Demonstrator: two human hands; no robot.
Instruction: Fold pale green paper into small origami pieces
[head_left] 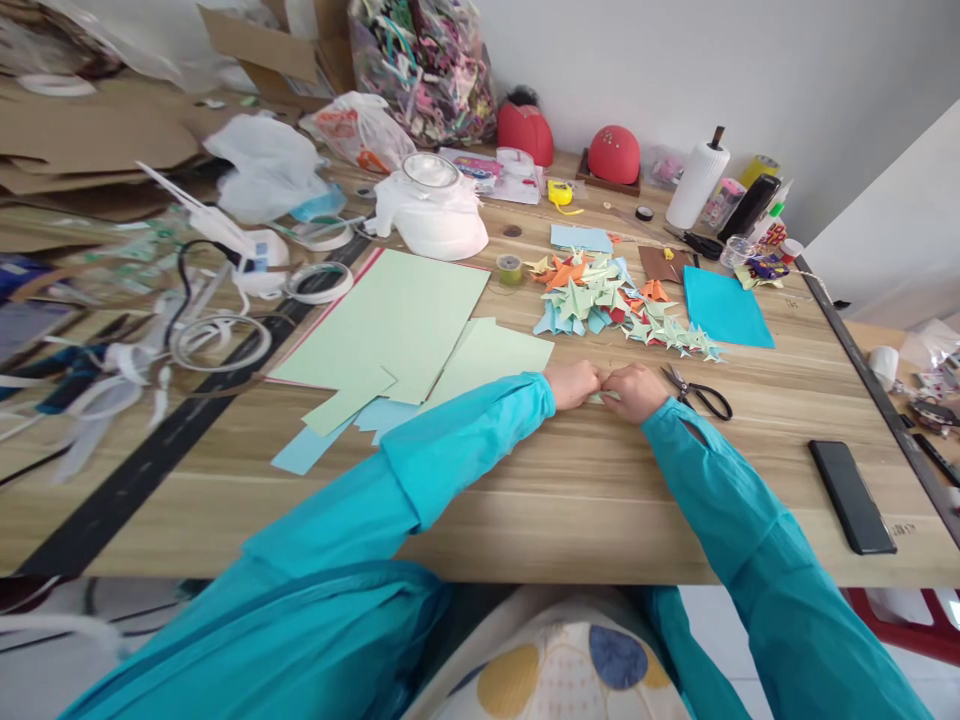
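— In the head view, where do we find the piece we're working on?
— Between our two hands, low over the table [540, 520], just short of the heap of folded paper pieces [585, 298]: it's a small piece of pale green paper [598, 399]. Our left hand [572, 384] and right hand [634, 392] nearly meet over it, fingertips drawn together, pinching it from both sides.
— Can we make out its shape?
— Not fairly; our fingers cover most of it, so we can't tell which edge they're on.
— How would we handle it well, then?
— We'd line the edges up before pressing, anchor the paper with one hand and run the other thumb along the crease against the wood. Something this small probably slips easily, so light, even pressure should suit it.
— What else lies near us?
— The scissors [685, 388] sit just beside our right hand, so we'd mind the right sleeve [727, 490]. The heap is close beyond our fingers; a careless push could scatter it. Large pale green sheets [390, 320] spread out by our left sleeve [450, 460], with light blue strips [309, 450] at their lower edge. A turquoise sheet [727, 307] lies beyond the scissors, and a dark phone [853, 497] rests well apart, off to the right.
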